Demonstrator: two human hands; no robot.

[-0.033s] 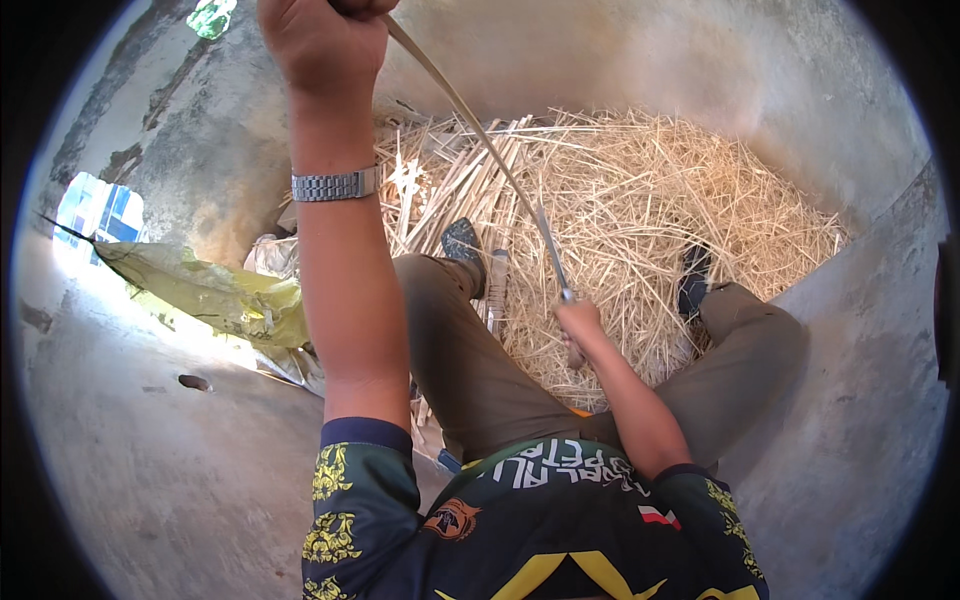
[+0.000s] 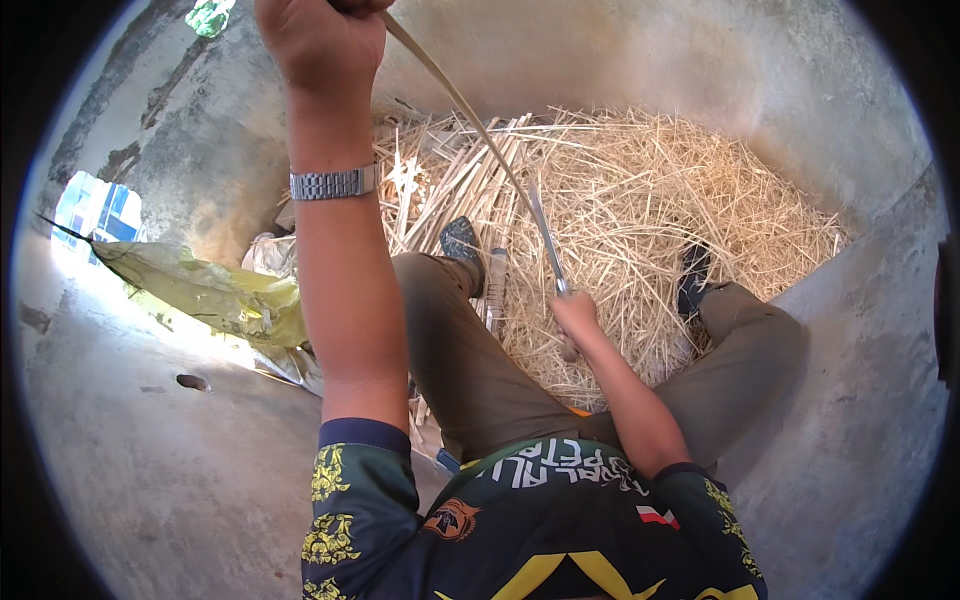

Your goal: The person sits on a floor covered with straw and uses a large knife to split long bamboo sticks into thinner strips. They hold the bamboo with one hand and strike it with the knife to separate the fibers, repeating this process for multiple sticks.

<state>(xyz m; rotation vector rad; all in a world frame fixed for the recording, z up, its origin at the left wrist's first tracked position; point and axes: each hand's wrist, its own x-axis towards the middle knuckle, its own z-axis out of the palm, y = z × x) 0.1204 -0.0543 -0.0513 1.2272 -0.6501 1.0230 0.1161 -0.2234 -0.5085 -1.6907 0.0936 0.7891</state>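
My left hand (image 2: 325, 45) is raised at the top of the view, closed round the upper end of a long thin strip (image 2: 462, 102) that looks like split bamboo. From there the strip bends down to the right and meets the blade of a knife (image 2: 546, 235). My right hand (image 2: 577, 318), lower and between my knees, is wrapped round the knife's handle, with the blade pointing up and away. Strip and blade overlap, so I cannot tell exactly where they touch. The fingertips of my left hand are cut off by the frame's edge.
Pale shavings (image 2: 620, 200) cover the floor round my feet, with longer split strips (image 2: 470, 185) at their left. A yellowish sack (image 2: 215, 290) hangs by a bright opening at the left. Concrete walls (image 2: 640, 60) curve round. A wooden-looking piece (image 2: 497, 275) lies beside my left shoe.
My right hand has shifted very slightly up and left with the knife, whose tip sits a little higher along the strip. My left hand has barely moved.
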